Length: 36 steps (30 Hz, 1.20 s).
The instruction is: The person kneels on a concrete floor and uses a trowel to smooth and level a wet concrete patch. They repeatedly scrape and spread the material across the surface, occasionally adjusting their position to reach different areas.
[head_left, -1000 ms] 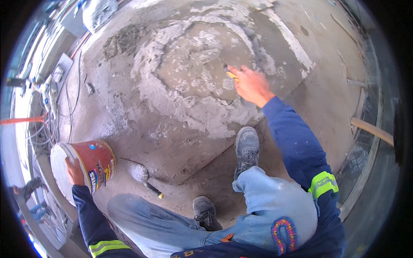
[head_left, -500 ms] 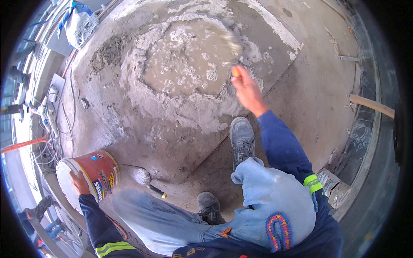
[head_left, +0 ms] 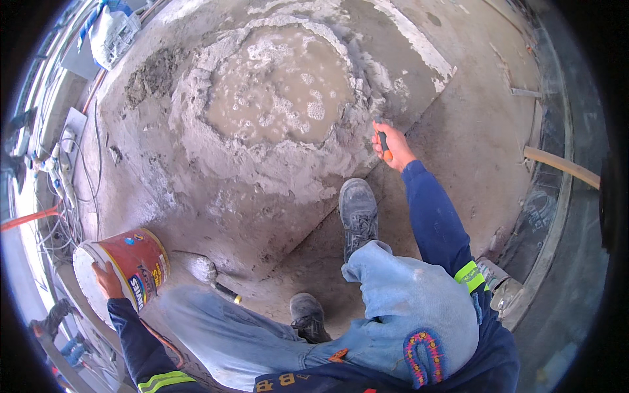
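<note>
My right hand (head_left: 393, 145) grips a trowel by its black and orange handle (head_left: 384, 147), just right of the mortar ring. The blade is hard to make out against the grey mortar. A ring of wet grey mortar (head_left: 196, 124) surrounds a pool of cloudy, bubbly water (head_left: 282, 92). At the lower left, my left hand (head_left: 108, 280) rests with its fingers extended on the white round end of a red bucket (head_left: 145, 259). A second trowel (head_left: 204, 268) with a black, yellow-tipped handle lies on the floor between the bucket and my feet.
A white sack (head_left: 113, 38) stands at the upper left. Cables (head_left: 65, 183) tangle along the left side. A wooden handle (head_left: 562, 165) juts in from the right. Behind my right arm is a dirty metal can (head_left: 499, 288). My shoe (head_left: 358, 213) is near the mortar's edge.
My right hand has drawn the trowel back from the pool's right edge, toward me and slightly right. Its blurred blade no longer crosses the water. My left hand stays on the bucket.
</note>
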Each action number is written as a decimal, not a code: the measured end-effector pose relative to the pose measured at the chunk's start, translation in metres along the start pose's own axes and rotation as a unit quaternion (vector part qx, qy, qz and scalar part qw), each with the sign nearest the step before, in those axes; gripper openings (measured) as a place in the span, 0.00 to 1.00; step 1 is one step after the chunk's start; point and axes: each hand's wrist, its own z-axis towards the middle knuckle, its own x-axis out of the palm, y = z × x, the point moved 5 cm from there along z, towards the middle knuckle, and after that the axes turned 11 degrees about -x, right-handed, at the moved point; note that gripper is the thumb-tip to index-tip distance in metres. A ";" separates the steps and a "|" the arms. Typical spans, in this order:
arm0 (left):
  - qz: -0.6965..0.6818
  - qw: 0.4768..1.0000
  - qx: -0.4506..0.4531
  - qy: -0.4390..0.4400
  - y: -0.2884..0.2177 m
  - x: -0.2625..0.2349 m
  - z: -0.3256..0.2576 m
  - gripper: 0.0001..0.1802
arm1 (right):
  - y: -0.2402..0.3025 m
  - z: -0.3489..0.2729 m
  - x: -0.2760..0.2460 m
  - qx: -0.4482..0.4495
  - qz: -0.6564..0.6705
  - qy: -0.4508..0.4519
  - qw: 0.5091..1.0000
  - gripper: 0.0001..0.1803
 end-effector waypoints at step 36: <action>0.004 1.000 -0.003 -0.012 -0.017 -0.002 -0.015 0.30 | 0.092 0.094 -0.016 -0.184 -0.345 -0.094 0.916 0.15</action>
